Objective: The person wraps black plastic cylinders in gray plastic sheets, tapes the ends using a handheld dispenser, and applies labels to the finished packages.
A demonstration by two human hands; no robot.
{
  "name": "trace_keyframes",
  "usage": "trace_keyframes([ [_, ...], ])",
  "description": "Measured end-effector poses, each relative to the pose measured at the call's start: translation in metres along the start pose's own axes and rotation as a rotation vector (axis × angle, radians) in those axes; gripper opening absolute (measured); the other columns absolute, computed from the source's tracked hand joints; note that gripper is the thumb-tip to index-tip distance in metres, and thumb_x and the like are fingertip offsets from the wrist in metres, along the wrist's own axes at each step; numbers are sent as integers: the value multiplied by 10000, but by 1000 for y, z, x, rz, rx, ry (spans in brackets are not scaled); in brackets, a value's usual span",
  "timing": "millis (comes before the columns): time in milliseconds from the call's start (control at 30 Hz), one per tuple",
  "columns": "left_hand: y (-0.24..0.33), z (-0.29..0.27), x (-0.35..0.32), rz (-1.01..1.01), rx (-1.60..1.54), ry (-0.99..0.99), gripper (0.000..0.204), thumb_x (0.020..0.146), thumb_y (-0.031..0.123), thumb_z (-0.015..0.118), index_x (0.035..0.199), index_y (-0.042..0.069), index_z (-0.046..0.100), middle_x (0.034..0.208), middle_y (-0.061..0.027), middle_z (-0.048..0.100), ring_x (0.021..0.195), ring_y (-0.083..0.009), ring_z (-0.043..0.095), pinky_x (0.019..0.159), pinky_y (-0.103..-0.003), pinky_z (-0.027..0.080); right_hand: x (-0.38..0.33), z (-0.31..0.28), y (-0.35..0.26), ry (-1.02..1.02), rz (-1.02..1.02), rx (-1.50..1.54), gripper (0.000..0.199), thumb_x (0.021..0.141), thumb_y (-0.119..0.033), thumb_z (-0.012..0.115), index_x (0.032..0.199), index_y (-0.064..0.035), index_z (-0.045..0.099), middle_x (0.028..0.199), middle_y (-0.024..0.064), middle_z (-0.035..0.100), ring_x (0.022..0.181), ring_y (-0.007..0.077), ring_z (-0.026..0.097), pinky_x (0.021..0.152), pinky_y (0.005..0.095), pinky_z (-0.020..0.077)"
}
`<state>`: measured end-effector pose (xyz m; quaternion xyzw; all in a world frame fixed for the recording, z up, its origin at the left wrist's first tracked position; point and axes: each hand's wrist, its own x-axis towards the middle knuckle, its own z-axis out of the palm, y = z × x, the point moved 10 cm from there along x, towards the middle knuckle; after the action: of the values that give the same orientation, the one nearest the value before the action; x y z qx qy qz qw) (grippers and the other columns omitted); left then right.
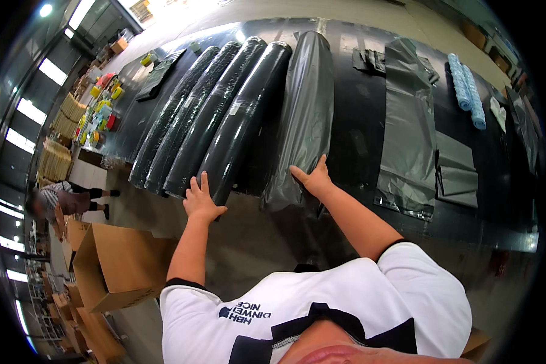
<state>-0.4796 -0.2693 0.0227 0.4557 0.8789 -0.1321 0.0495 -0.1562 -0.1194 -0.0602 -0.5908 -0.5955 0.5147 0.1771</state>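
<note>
**Bagged roll at the end of the row**

On the black table (358, 109), five long rolls lie side by side, and the one furthest right of the row wears a grey plastic bag (306, 115). My right hand (314, 179) lies open on the near end of that bagged roll, fingers spread against the film, not closed around it. My left hand (201, 203) rests flat on the near end of the bare dark roll (242, 109) just left of it, palm down, gripping nothing. I judge the step to be settling the bagged roll beside its neighbours; the next move calls for both hands to steady the ends. Right of the bagged roll lie flat grey bags (406, 121); beyond them two blue rolls (467, 91). Left of the row, below the table, stands an open cardboard box (118, 264)
</note>
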Motion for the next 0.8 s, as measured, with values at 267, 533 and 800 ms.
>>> trace_keyframes([
  [267, -6, -15, 7, 50, -102, -102, 1188, 568, 379, 867, 1491, 42, 200, 1365, -197, 460, 1169, -343, 565, 982, -395, 480, -74, -3, -91, 468, -765, -410, 1031, 825, -518, 691, 1519, 13, 144, 1552, 272, 194, 1437, 407, 221, 1140, 472, 272],
  [533, 11, -14, -113, 216, -1109, -406, 685, 670, 135, 841, 1244, 19, 486, 1131, -95, 628, 1026, -194, 599, 932, -317, 471, -59, 145, -87, -594, 159, 1101, 721, 854, -605, 634, 1304, -49, 541, 1286, 117, 599, 1242, 247, 512, 1066, 427, 379],
  [800, 5, -58, -258, 195, -656, 95, 997, 652, 307, 838, 1429, -49, 325, 1304, -210, 520, 1174, -325, 545, 1008, -408, 425, -90, 170, -85, -875, 188, 1632, 697, 861, -656, 562, 1242, -75, 614, 1188, 129, 659, 1054, 264, 650, 961, 456, 506],
])
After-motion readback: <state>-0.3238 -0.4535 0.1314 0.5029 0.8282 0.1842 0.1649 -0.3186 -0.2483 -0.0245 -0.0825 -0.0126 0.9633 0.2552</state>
